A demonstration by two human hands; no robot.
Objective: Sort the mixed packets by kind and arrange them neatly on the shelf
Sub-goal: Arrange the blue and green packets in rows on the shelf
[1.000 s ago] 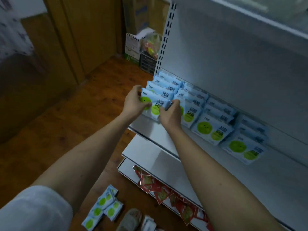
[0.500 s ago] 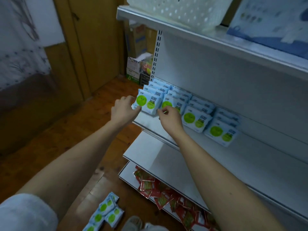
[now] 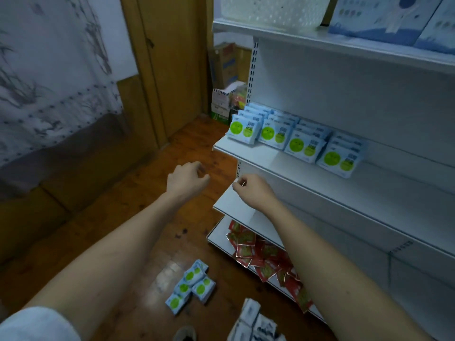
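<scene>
Shelf (image 3: 246, 150): 4 rows of blue packets (image 3: 299, 145) with green circles, standing upright, front faces outward, rows side by side from the left end. Depth of each row not countable; at least 3 packets visible behind the leftmost front one.

Floor (image 3: 147, 168): 4 loose blue packets (image 3: 190, 285) of the same kind in a small cluster, lying flat.

Bottom shelf (image 3: 216, 238): heap of red packets (image 3: 266, 257), unsorted, overlapping; count not readable.

Bottom edge of view: grey-white packs (image 3: 253, 321), blurred, at least 2.

Left hand (image 3: 187, 179): over the floor, fingers loosely curled, holding nothing. Right hand (image 3: 253, 190): in front of the middle shelf (image 3: 234, 207) edge, fingers curled inward, empty. Both hands below and clear of the standing rows.

Top shelf (image 3: 283, 36): 1 white basket (image 3: 270, 9), blue boxes (image 3: 384, 18) beside it.
</scene>
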